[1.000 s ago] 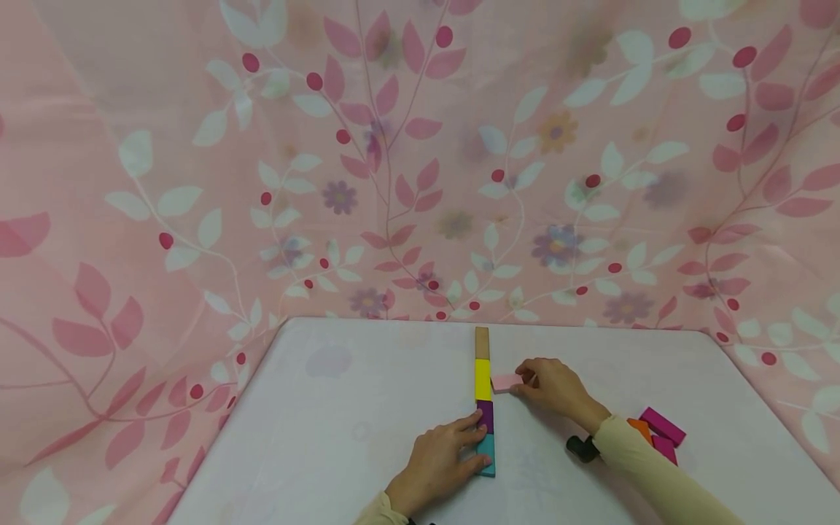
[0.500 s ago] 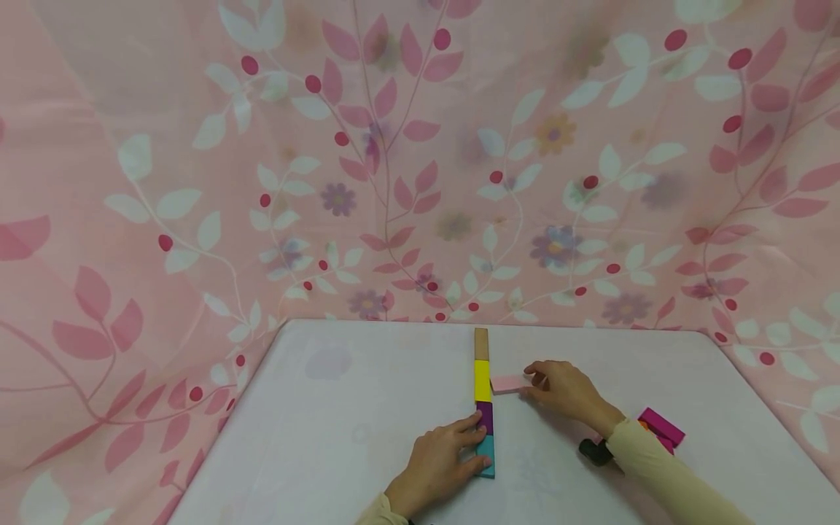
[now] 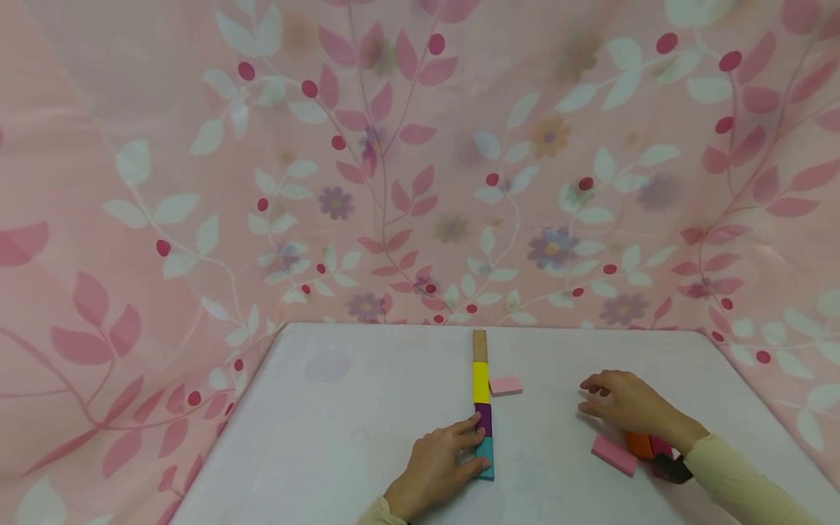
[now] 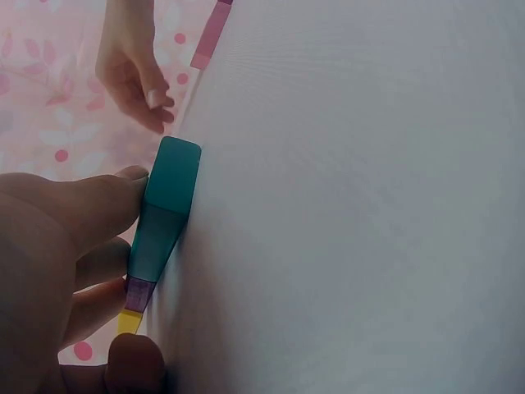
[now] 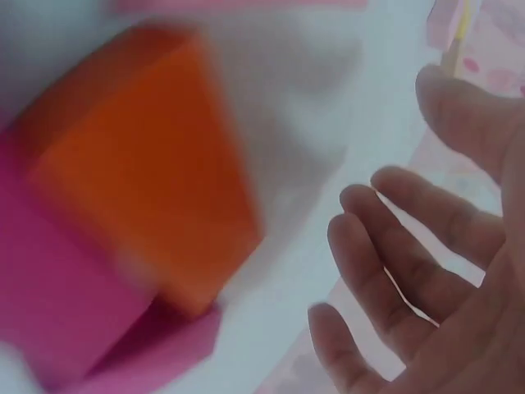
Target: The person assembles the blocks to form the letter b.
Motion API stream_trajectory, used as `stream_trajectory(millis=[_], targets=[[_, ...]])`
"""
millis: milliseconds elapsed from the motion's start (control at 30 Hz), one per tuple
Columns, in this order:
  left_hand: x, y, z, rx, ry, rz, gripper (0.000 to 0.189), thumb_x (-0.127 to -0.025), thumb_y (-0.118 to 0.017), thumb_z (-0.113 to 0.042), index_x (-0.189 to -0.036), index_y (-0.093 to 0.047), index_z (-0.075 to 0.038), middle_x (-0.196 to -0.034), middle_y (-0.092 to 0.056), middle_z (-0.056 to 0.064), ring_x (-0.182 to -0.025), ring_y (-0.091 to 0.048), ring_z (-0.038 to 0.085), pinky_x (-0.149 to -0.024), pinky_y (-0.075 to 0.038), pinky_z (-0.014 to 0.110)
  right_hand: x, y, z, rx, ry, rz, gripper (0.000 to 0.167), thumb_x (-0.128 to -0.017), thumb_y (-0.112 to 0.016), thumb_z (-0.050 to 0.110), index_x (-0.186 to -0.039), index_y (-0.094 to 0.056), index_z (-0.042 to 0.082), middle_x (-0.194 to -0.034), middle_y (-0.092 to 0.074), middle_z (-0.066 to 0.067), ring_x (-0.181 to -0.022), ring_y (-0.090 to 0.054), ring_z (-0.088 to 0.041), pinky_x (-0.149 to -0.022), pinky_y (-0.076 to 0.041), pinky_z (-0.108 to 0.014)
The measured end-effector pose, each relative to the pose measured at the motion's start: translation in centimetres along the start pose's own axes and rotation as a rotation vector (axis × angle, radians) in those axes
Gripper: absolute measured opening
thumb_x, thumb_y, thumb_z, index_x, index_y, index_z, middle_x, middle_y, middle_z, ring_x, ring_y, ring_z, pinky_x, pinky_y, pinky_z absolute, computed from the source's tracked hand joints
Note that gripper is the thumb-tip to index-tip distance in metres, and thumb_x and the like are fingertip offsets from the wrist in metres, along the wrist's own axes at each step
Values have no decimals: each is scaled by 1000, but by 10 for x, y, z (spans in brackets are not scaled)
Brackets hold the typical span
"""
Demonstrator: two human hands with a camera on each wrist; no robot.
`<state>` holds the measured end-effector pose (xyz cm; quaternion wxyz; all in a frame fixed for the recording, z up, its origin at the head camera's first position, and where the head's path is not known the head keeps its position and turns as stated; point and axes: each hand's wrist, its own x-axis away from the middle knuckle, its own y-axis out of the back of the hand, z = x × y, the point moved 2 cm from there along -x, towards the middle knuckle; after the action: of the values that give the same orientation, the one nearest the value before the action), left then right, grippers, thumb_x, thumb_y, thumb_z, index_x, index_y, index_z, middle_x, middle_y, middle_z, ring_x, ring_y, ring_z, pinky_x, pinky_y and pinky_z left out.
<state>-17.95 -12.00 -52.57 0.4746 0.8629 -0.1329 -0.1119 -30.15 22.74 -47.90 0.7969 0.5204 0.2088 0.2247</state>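
A straight row of blocks runs away from me in the head view: a teal block (image 3: 485, 461), a purple block (image 3: 483, 421), a yellow block (image 3: 481, 382) and a tan block (image 3: 480, 345). My left hand (image 3: 436, 467) rests against the teal and purple ones from the left, fingers lightly bent. A light pink block (image 3: 506, 386) lies crosswise, its left end at the yellow block's right side. My right hand (image 3: 630, 405), holding nothing, hovers with loose fingers near a pink block (image 3: 614, 455) and an orange block (image 5: 156, 172).
Beside the orange block lie magenta blocks (image 5: 66, 271), partly hidden by my right wrist in the head view. A dark device (image 3: 672, 468) sits at that wrist. The white tabletop (image 3: 367, 379) ends at a pink floral curtain (image 3: 420, 182).
My right hand has let go of the light pink block and moved right, towards the loose blocks. The pink block beneath it is now uncovered. My left hand stays on the row.
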Motion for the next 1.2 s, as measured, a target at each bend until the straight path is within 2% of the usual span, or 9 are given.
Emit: stream_trajectory(millis=[433, 600, 733, 933, 1067, 1200], targets=[[2, 0, 3, 4, -5, -16, 49, -96, -76, -51, -139, -72, -28, -156, -59, -10, -132, -67, 24, -90, -61, 47, 52, 16, -34, 49, -21, 109, 46, -85, -87, 49, -118, -77, 20, -115, -71, 6, -100, -63, -21, -82, -59, -33], [1, 1, 4, -11, -26, -36, 48, -96, -76, -49, -139, -72, -27, -155, -60, -8, -130, -68, 26, -88, -62, 47, 65, 15, -40, 61, -12, 91, 52, -81, -88, 55, -120, -75, 22, -118, -70, 8, -101, -61, -15, -81, -58, -29], [0, 2, 3, -8, -22, -33, 49, -96, -76, -49, -139, -71, -27, -156, -59, -9, -131, -68, 26, -88, -62, 48, 68, 15, -41, 62, -22, 84, 54, -81, -88, 56, -121, -75, 20, -116, -69, 8, -98, -59, -9, -78, -57, -25], [-2, 1, 2, -1, 3, -12, 50, -96, -76, -50, -140, -70, -29, -156, -58, -11, -132, -67, 26, -90, -61, 50, 69, 16, -40, 58, -76, 102, 54, -81, -88, 53, -121, -77, 18, -112, -70, 7, -96, -60, -13, -77, -57, -24], [-3, 0, 2, -8, -8, -21, 49, -96, -76, -50, -140, -71, -28, -156, -58, -10, -132, -68, 26, -90, -61, 49, 70, 15, -42, 45, -104, 115, 54, -82, -88, 52, -121, -78, 17, -110, -69, 7, -95, -60, -13, -77, -57, -23], [-3, -1, 0, -17, -30, -38, 49, -97, -75, -49, -140, -71, -27, -156, -59, -9, -131, -68, 26, -89, -61, 47, 71, 13, -43, 55, -97, 112, 58, -83, -86, 54, -125, -78, 15, -111, -70, 7, -96, -60, -12, -78, -57, -25]])
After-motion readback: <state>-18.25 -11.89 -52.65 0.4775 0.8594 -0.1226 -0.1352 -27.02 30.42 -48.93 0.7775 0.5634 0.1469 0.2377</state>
